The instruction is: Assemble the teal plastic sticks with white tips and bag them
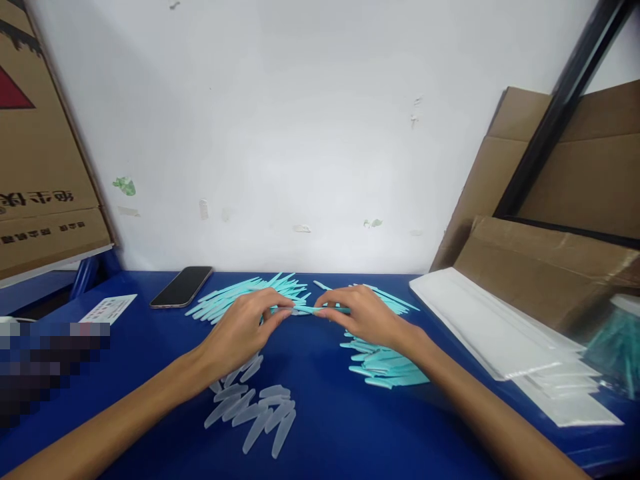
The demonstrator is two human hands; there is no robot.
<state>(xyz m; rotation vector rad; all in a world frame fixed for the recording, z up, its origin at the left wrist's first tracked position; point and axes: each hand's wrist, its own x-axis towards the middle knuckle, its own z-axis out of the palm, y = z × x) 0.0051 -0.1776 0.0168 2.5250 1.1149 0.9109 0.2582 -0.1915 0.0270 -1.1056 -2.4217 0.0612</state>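
Observation:
Between my two hands, level above the blue table, is a slim teal eyebrow razor (311,310). My right hand (367,315) pinches its handle with thumb and fingertips. At its other end, my left hand (250,321) pinches what looks like a translucent blade cap (286,309), mostly hidden by the fingers. Teal razors (225,301) lie in a fanned pile behind my left hand. More teal razors (383,363) are heaped below my right hand, and others (390,300) lie behind it. Loose translucent caps (265,410) are scattered nearer me, below my left hand.
A phone (182,287) and a printed card (109,309) lie on the blue table (320,427) at left. White flat sleeves (493,327) are stacked at right, beside a clear bag of teal pieces (617,347). Cardboard (545,267) leans behind them; a carton (45,147) stands left.

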